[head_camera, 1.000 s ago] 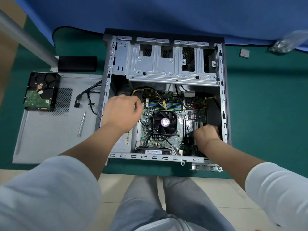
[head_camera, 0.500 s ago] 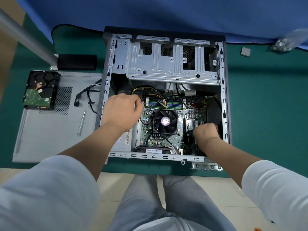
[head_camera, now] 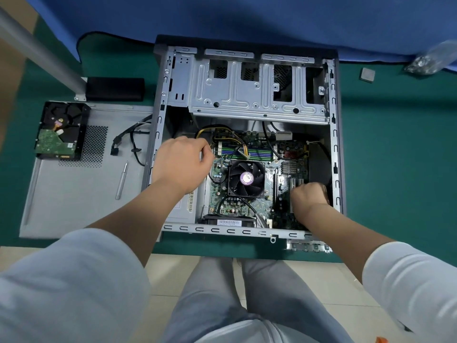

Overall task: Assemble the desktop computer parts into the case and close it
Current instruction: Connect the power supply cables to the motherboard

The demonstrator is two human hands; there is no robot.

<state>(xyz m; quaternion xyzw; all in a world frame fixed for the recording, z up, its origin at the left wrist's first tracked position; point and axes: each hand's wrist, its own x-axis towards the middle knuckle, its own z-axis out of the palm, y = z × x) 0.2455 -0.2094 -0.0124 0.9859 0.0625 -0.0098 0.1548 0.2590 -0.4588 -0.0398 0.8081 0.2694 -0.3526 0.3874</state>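
The open computer case (head_camera: 334, 134) lies flat on the green mat, with the motherboard (head_camera: 247, 209) and its black CPU fan (head_camera: 246, 179) inside. My left hand (head_camera: 181, 164) hovers at the board's left edge with fingers curled and thumb against the index finger; what it pinches is hidden. My right hand (head_camera: 309, 195) is a downward fist over the expansion slots at the board's lower right, its fingertips out of sight. The grey side panel (head_camera: 74, 206) lies left of the case, carrying a hard drive (head_camera: 60, 131) and a screwdriver (head_camera: 122, 180).
Black cables (head_camera: 133, 142) spill from the case's left wall onto the panel. A black box (head_camera: 115, 89) and a metal pole (head_camera: 37, 50) stand at the back left. A small grey square part (head_camera: 367, 75) and a plastic bag (head_camera: 432, 59) lie at the far right.
My right hand has shifted slightly up and away inside the case. My left hand stays at the board's left edge.
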